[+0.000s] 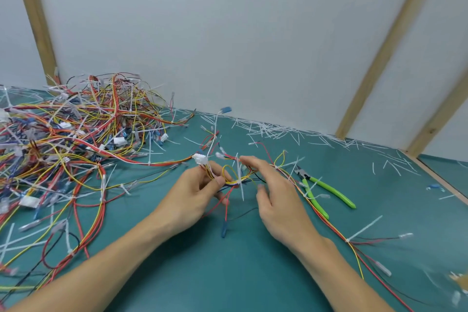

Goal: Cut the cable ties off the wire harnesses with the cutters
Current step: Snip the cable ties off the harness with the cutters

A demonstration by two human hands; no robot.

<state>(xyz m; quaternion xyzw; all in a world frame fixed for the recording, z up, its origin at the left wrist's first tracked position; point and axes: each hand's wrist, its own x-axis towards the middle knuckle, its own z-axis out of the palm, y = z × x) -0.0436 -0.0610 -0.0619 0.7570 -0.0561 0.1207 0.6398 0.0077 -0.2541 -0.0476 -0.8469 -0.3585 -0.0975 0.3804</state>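
Both forearms reach in from below over the green surface [228, 273]. The left hand [195, 195] pinches a wire harness [231, 177] between thumb and curled fingers, while the right hand [276, 192] hovers beside it, fingers spread and loose, gripping nothing. The green-handled cutters [321, 187] lie on the surface just right of the right hand.

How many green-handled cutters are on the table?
1: the cutters lie on the table beside the right hand, untouched. The wire pile could hide others.
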